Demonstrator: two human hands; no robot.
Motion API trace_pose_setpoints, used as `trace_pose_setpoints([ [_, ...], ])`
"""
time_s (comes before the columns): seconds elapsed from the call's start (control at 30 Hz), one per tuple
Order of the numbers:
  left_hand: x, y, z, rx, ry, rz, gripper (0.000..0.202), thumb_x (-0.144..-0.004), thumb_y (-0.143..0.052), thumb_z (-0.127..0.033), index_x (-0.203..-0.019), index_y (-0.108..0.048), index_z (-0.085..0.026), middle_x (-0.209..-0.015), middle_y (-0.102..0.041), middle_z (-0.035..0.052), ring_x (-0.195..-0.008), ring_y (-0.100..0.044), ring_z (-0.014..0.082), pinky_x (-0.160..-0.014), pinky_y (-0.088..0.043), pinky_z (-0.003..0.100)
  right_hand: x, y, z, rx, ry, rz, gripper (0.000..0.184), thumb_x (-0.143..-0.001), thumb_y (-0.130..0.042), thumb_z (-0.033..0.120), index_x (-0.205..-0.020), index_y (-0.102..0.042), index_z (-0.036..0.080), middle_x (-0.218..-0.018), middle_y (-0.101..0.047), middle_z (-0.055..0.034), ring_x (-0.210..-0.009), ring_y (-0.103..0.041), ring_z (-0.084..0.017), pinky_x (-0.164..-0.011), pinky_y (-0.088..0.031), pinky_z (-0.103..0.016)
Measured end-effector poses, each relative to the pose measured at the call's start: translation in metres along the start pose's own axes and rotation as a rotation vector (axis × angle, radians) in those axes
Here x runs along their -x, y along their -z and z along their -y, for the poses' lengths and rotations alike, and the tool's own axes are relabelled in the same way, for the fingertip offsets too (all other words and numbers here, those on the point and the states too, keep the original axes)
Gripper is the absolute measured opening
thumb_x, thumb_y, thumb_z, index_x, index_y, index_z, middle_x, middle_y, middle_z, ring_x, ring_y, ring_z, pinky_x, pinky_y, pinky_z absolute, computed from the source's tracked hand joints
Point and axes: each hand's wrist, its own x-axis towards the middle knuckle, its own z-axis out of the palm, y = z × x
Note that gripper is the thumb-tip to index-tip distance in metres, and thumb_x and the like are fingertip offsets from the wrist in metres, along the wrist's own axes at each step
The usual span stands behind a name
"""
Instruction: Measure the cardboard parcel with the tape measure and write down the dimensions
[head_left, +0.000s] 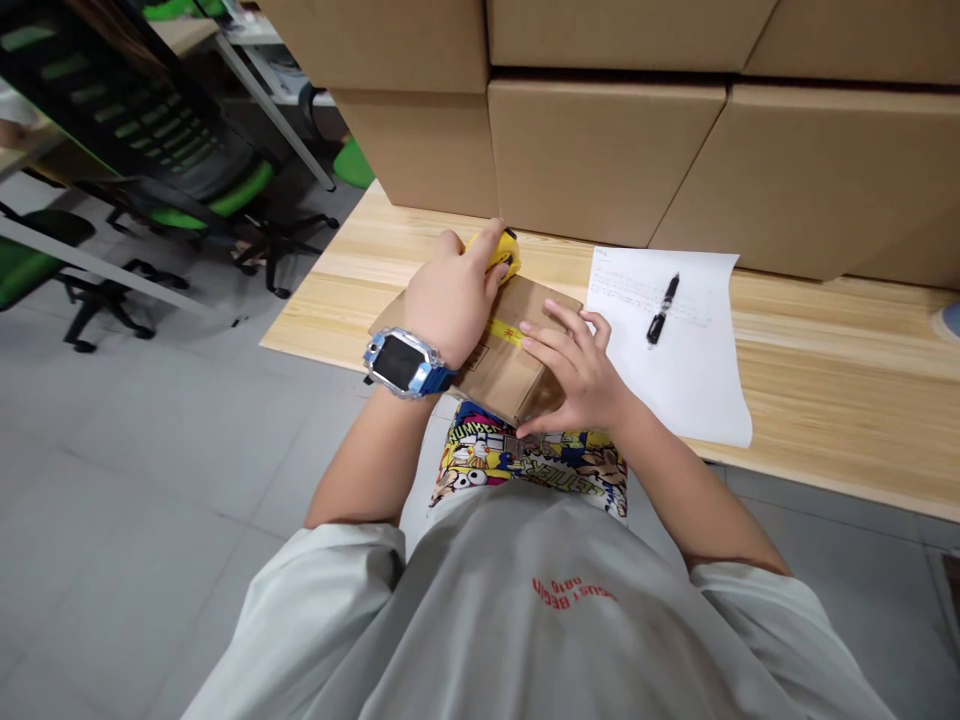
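A small flat cardboard box [517, 385] lies at the near edge of the table. My left hand [454, 300] is closed around a yellow and black tape measure [506, 255] over the box's far left part. Between my hands, a short yellow strip with red marks [506, 333] lies across the box top; its left end is hidden under my left hand. My right hand [574, 365] grips the right end of the box, fingers on top by the strip's end and thumb at the near corner. A blue smartwatch [405, 362] is on my left wrist.
Large cardboard boxes [600, 160] are stacked along the back of the wooden table [817, 400]. Right of the small box lies a sheet of paper [675, 390] with a black pen [664, 308] on it. Office chairs [172, 150] stand at the left.
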Motion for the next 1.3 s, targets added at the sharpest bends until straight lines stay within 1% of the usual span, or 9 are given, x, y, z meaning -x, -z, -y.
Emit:
trace_pose_setpoints([
  [0.2,-0.001,-0.002,0.009,0.049,-0.058,-0.024,0.055,-0.101,-0.04,-0.037,-0.155,-0.042,-0.032,-0.121,-0.062,0.0154,-0.098,-0.07,0.0281,-0.092,-0.059,0.042,-0.042,0.015,0.02,0.161,-0.098,0.085,0.066,-0.098,-0.034,0.074,-0.101,-0.071,0.02,-0.108,-0.073,-0.0151,-0.109,-0.062,-0.035,-0.095,-0.04,-0.054],
  [0.3,-0.001,-0.002,0.015,0.055,-0.068,-0.017,0.055,-0.1,-0.042,-0.037,-0.155,-0.043,-0.031,-0.119,-0.063,0.0147,-0.1,-0.069,0.0287,-0.096,-0.058,0.043,-0.073,0.024,0.027,0.209,-0.244,0.193,0.036,-0.099,-0.047,0.041,-0.104,-0.071,0.015,-0.111,-0.07,-0.0189,-0.11,-0.061,-0.037,-0.089,-0.047,-0.051],
  [0.4,0.003,-0.001,0.017,0.06,-0.077,-0.026,0.055,-0.099,-0.042,-0.037,-0.153,-0.045,-0.03,-0.117,-0.064,0.0148,-0.096,-0.068,0.0282,-0.093,-0.058,0.043,-0.092,0.028,0.022,0.211,-0.424,0.277,0.035,-0.094,-0.049,0.024,-0.118,-0.069,0.01,-0.125,-0.067,-0.0224,-0.12,-0.059,-0.04,-0.096,-0.049,-0.055],
  [0.53,0.016,0.002,0.016,0.061,-0.07,-0.047,0.054,-0.099,-0.041,-0.037,-0.152,-0.047,-0.029,-0.114,-0.065,0.0151,-0.091,-0.069,0.0258,-0.083,-0.058,0.037,-0.099,0.027,0.012,0.102,-0.574,0.414,0.058,-0.099,-0.044,0.033,-0.152,-0.049,0.008,-0.131,-0.068,-0.0246,-0.121,-0.062,-0.042,-0.098,-0.052,-0.059],
  [0.67,0.033,0.009,0.015,0.004,-0.014,-0.007,0.053,-0.101,-0.039,-0.038,-0.153,-0.046,-0.029,-0.117,-0.065,0.0158,-0.094,-0.069,0.0274,-0.08,-0.058,0.038,-0.103,0.033,0.014,0.114,-0.585,0.528,0.069,-0.104,-0.035,0.036,-0.169,-0.017,0.022,-0.126,-0.069,-0.023,-0.109,-0.068,-0.041,-0.089,-0.055,-0.057],
  [0.77,0.05,0.013,0.015,-0.064,0.043,0.0,0.052,-0.101,-0.041,-0.039,-0.153,-0.045,-0.031,-0.118,-0.065,0.0145,-0.093,-0.068,0.0281,-0.074,-0.055,0.035,-0.107,0.043,0.019,0.128,-0.589,0.636,0.062,-0.107,-0.028,0.038,-0.168,-0.02,0.03,-0.136,-0.064,-0.0211,-0.118,-0.066,-0.041,-0.096,-0.052,-0.057],
  [1.0,0.111,0.015,0.033,-0.141,0.051,-0.128,0.047,-0.102,-0.044,-0.045,-0.146,-0.054,-0.034,-0.093,-0.065,0.0067,-0.06,-0.053,0.0153,-0.053,-0.029,0.028,-0.109,0.047,0.018,0.143,-0.59,0.685,0.062,-0.106,-0.028,0.037,-0.168,-0.022,0.028,-0.142,-0.061,-0.0188,-0.13,-0.059,-0.04,-0.103,-0.049,-0.056],
  [1.13,0.141,0.017,0.052,-0.123,-0.063,-0.212,0.044,-0.103,-0.046,-0.045,-0.142,-0.057,-0.03,-0.081,-0.061,0.0035,-0.057,-0.049,0.0145,-0.051,-0.032,0.031,-0.105,0.042,0.015,0.152,-0.564,0.65,0.063,-0.105,-0.029,0.035,-0.168,-0.024,0.026,-0.135,-0.064,-0.0184,-0.125,-0.06,-0.04,-0.101,-0.049,-0.058],
  [1.3,0.154,0.014,0.068,-0.134,-0.142,-0.249,0.055,-0.101,-0.052,-0.041,-0.154,-0.041,-0.038,-0.082,-0.061,0.0017,-0.058,-0.05,0.0152,-0.053,-0.037,0.032,-0.098,0.038,0.011,0.138,-0.55,0.542,0.062,-0.103,-0.031,0.036,-0.164,-0.035,0.024,-0.12,-0.068,-0.016,-0.117,-0.062,-0.037,-0.098,-0.05,-0.056],
])
